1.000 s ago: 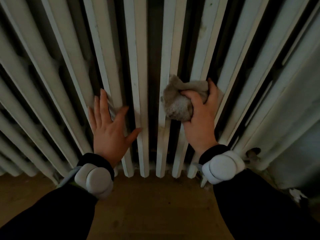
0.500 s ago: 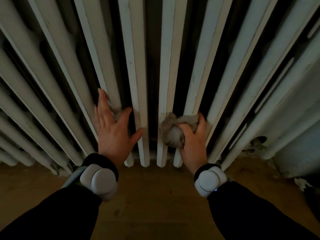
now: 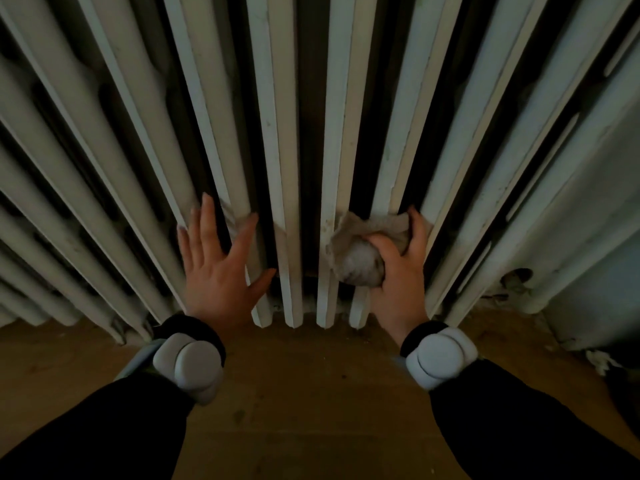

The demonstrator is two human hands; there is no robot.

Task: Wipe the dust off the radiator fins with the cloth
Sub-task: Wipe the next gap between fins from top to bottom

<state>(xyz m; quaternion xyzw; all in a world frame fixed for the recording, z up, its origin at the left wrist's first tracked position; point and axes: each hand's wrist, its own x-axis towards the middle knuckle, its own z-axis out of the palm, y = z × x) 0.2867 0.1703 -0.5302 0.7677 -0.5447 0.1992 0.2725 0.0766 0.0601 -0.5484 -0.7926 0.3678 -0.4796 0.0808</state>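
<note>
Brown wood floor (image 3: pixel 311 393) w/ white debris (image 3: pixel 601 362) at far right, nr wall.

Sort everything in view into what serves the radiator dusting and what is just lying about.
In the job:
- white ribbed cast-iron radiator
- crumpled beige cloth, gripped by the right hand
- left hand, flat and open against the fins

Lying about:
- scrap of white debris on the brown wooden floor
- dark object at the right edge, too dim to identify

Radiator fins (image 3: pixel 273 133): no readable text or numbers
Cloth (image 3: pixel 360 261): no label
Wrist devices (image 3: pixel 188 365): no brand visible
</note>
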